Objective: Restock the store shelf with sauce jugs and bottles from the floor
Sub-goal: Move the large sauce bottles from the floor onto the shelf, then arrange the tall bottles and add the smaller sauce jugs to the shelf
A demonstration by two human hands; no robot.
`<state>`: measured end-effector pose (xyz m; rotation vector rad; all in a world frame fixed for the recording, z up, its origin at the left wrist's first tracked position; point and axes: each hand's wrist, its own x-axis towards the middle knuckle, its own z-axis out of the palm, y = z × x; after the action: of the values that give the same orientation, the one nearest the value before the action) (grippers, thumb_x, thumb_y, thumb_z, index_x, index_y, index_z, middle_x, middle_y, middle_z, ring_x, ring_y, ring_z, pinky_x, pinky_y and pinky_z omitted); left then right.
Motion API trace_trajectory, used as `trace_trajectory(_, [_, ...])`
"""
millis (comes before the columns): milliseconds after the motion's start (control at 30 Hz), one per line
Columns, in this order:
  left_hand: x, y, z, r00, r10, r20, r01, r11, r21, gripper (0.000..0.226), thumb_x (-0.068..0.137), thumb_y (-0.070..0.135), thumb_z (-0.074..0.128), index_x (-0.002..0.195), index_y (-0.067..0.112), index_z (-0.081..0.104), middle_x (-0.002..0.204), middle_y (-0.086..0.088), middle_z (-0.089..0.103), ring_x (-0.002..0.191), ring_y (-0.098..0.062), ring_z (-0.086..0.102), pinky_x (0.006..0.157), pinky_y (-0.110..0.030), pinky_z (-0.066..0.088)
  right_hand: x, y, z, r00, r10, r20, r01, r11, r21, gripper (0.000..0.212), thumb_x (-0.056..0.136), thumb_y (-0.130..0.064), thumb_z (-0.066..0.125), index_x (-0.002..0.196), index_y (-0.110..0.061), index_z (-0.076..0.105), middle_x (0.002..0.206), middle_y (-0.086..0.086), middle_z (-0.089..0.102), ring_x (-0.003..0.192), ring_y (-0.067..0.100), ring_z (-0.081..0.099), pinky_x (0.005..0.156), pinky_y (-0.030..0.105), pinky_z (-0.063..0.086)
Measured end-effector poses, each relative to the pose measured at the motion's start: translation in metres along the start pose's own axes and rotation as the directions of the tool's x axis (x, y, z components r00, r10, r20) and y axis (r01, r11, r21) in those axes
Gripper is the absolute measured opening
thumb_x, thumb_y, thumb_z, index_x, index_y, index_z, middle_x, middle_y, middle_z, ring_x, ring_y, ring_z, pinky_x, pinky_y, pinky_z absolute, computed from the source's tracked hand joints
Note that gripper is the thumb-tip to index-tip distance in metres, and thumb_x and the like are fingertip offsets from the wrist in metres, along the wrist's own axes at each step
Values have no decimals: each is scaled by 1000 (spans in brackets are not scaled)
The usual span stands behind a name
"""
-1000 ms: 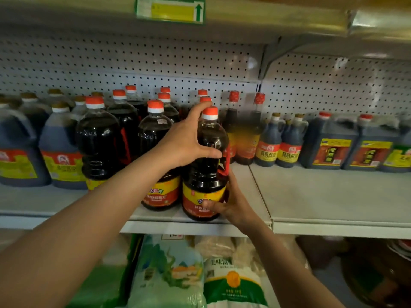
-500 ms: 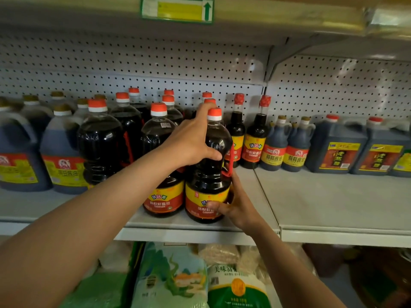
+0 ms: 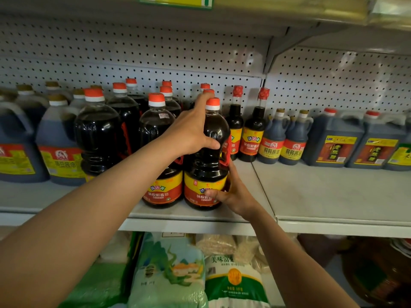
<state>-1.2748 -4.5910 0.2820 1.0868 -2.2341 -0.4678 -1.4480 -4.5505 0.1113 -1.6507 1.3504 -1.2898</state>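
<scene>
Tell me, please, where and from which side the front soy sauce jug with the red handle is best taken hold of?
Judging by its shape, take the jug by its red handle, coming from the right, where the shelf is bare; a twin jug crowds its left. Otherwise copy this grip: left hand round the shoulder, right hand at the base.

A dark sauce jug (image 3: 208, 156) with an orange cap and a red-and-yellow label is stood upright near the front edge of the shelf (image 3: 333, 196). It is gripped at the shoulder by the left hand (image 3: 191, 132) and at the label by the right hand (image 3: 233, 192). A like jug (image 3: 160, 152) is set just beside it on the left.
</scene>
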Motion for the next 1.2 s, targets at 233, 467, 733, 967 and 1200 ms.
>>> trace_trajectory(233, [-23, 8, 8, 997, 20, -75, -26, 997, -69, 118, 75, 17, 85, 158, 35, 3, 159, -3, 34, 144, -28, 35, 113, -47, 34, -15, -19, 6, 984, 156, -91, -161, 985, -54, 111, 78, -27, 87, 157, -39, 10, 150, -5, 48, 138, 14, 46, 102, 34, 50])
trace_trajectory(467, [-61, -7, 20, 990, 24, -136, -48, 982, -182, 113, 75, 24, 86, 159, 24, 10, 160, -3, 33, 147, -26, 31, 118, -46, 28, -76, -47, 7, 892, 296, -340, -353, 928, -119, 119, 66, -55, 82, 161, -28, 13, 162, 12, 33, 149, 24, 33, 117, 46, 38])
trace_trajectory(733, [-144, -36, 61, 999, 50, -21, -54, 957, -284, 95, 72, 25, 88, 151, 17, 36, 151, -7, 42, 137, -27, 40, 111, -36, 34, -183, -68, 34, 753, 340, -563, -577, 752, -318, 80, 80, -47, 81, 147, -22, 44, 148, 5, 51, 133, 24, 49, 96, 29, 39])
trace_trajectory(967, [-258, -65, 127, 941, 41, 337, 50, 966, -255, 88, 69, 31, 89, 145, 22, 46, 146, -11, 45, 132, -31, 45, 110, -40, 38, -322, -51, 95, 630, 489, -604, -761, 544, -353, 75, 81, -49, 79, 144, -20, 49, 144, 7, 55, 131, 27, 51, 100, 32, 41])
trace_trajectory(1200, [-348, -63, 170, 829, 69, 556, 35, 984, -173, 83, 74, 37, 85, 145, 22, 46, 148, -9, 47, 134, -30, 45, 108, -38, 38, -431, -35, 116, 533, 613, -584, -839, 475, -267, 72, 83, -53, 76, 143, -22, 51, 146, 6, 54, 135, 26, 49, 102, 30, 40])
